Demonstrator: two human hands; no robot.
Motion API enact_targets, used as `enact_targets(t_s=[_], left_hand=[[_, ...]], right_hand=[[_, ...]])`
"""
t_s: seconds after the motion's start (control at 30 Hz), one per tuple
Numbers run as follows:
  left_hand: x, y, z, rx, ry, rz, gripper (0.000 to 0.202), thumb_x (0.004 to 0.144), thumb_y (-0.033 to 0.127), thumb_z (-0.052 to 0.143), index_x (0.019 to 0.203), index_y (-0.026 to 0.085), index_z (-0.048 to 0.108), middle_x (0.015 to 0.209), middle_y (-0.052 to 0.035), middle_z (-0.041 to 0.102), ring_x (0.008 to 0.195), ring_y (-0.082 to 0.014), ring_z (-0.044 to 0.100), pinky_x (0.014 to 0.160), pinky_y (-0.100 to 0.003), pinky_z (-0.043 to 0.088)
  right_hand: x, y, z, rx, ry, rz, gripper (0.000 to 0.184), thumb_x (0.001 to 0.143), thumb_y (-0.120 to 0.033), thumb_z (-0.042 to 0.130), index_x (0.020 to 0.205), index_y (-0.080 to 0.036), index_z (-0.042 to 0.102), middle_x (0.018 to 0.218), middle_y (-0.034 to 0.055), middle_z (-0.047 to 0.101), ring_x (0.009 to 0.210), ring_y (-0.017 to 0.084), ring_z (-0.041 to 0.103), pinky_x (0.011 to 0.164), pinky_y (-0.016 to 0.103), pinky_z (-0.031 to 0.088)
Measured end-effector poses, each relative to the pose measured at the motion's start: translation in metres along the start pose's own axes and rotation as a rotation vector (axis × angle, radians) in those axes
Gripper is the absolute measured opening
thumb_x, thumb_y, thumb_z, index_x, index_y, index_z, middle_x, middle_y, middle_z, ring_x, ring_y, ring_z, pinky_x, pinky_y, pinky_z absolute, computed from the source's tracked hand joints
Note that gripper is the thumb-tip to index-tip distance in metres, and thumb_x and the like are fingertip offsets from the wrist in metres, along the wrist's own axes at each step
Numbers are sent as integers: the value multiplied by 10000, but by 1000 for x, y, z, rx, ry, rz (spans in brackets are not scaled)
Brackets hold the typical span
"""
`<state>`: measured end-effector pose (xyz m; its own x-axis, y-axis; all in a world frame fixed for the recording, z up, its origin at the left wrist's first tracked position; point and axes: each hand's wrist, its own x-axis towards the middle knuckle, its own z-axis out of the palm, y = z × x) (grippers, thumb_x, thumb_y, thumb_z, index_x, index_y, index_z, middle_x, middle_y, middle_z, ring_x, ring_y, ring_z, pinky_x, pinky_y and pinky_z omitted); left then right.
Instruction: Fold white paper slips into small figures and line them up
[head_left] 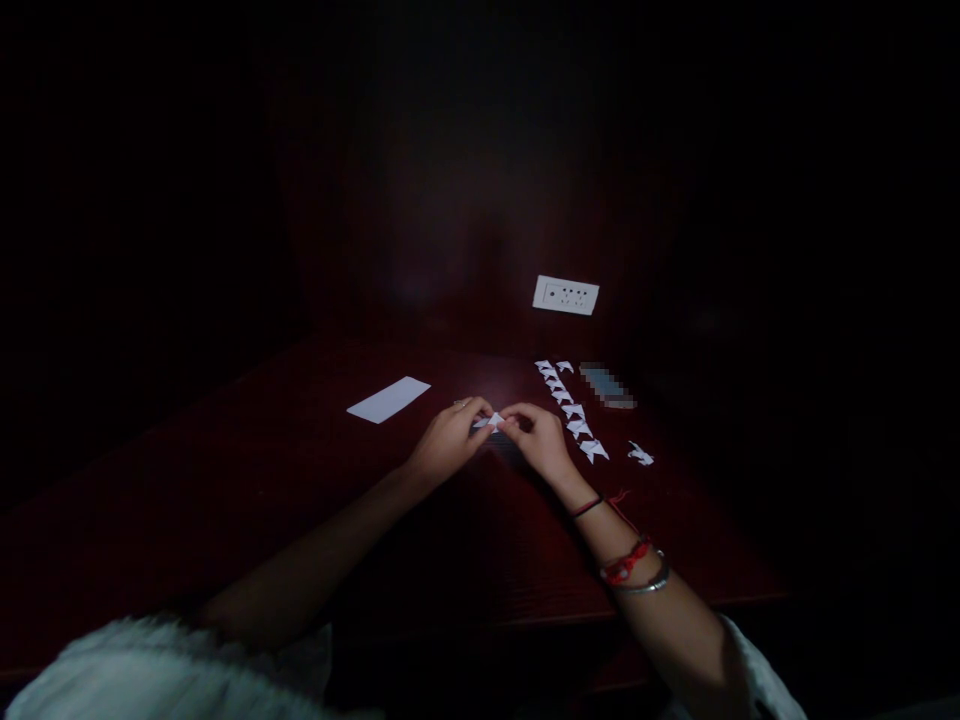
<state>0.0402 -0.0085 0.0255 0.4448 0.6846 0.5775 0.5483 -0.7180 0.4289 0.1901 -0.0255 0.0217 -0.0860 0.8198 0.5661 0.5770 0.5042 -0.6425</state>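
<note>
Both my hands meet over the middle of a dark red wooden table [300, 500]. My left hand [448, 440] and my right hand [538, 440] pinch a small white folded paper piece [489, 421] between their fingertips. A ring shows on the left hand. The right wrist wears a black band, a red thread bracelet and a metal bangle. Just right of my right hand, a diagonal row of several small white folded paper shapes [571, 410] lies on the table. One more paper shape [640, 455] lies apart, farther right.
A flat white paper strip [388, 399] lies left of my hands. A phone [607, 386] rests beyond the row of shapes. A white socket plate [566, 295] sits on the dark wall behind. The room is very dark; the table's front edge is near my body.
</note>
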Motion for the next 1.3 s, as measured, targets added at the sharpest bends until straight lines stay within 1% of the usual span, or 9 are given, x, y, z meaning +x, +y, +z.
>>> enact_targets(t_s=[0.17,0.33,0.57,0.7,0.77,0.87,1.03,1.2,1.3], left_hand=[[0,2,-1,10,11,-9,96,757,210,431,830,188,490,831,-17,528,766,-150,491,711,-266,369],[-1,2,0,19,3,-22,110,742,191,441,836,191,499,833,-13,525,772,-150,489,721,-269,367],[0,-1,2,32,8,27,97,749,176,420,800,185,501,798,-6,518,737,-136,492,703,-253,368],[1,0,1,-3,-11,36,103,750,165,409,787,179,504,785,-7,528,733,-130,499,705,-249,368],[1,0,0,-6,-18,29,99,754,172,412,784,179,506,786,-8,533,743,-132,500,712,-254,367],[1,1,0,-10,-22,27,89,754,175,419,777,180,505,774,-4,534,727,-127,501,704,-251,371],[1,2,-1,-25,-7,35,59,747,179,431,763,180,488,749,5,532,706,-119,507,667,-228,379],[0,0,0,-64,11,-11,27,747,191,437,757,178,459,740,9,545,720,-119,532,681,-226,387],[0,0,0,-113,-8,-52,42,750,216,437,763,179,451,748,7,547,726,-118,544,672,-224,400]], right_hand=[[0,1,0,17,6,-4,143,681,-219,495,773,-159,586,669,0,570,600,93,504,573,190,385],[-1,-1,-1,-38,-8,-47,139,687,-208,481,766,-162,585,695,8,570,631,99,498,602,199,377],[-1,-2,0,-62,-23,-60,125,710,-217,462,716,-156,571,668,0,562,616,88,490,586,180,361],[-1,-1,1,-56,-20,-14,144,708,-230,472,792,-159,565,665,-8,562,599,87,492,573,180,365],[0,-1,0,-64,-17,-29,160,707,-222,481,823,-163,573,700,0,576,625,91,500,603,190,370],[1,-2,-1,-108,-34,-78,130,715,-200,480,763,-169,597,728,12,587,668,101,506,634,200,362],[2,-2,-2,-150,-39,-93,123,730,-204,467,719,-165,584,687,7,564,646,98,491,596,191,345],[1,-3,-3,-153,-29,-96,114,728,-206,464,703,-158,564,662,0,508,637,92,466,591,183,344],[1,-4,-3,-159,-18,-102,117,732,-194,448,689,-157,551,668,0,485,640,92,455,605,185,347]])
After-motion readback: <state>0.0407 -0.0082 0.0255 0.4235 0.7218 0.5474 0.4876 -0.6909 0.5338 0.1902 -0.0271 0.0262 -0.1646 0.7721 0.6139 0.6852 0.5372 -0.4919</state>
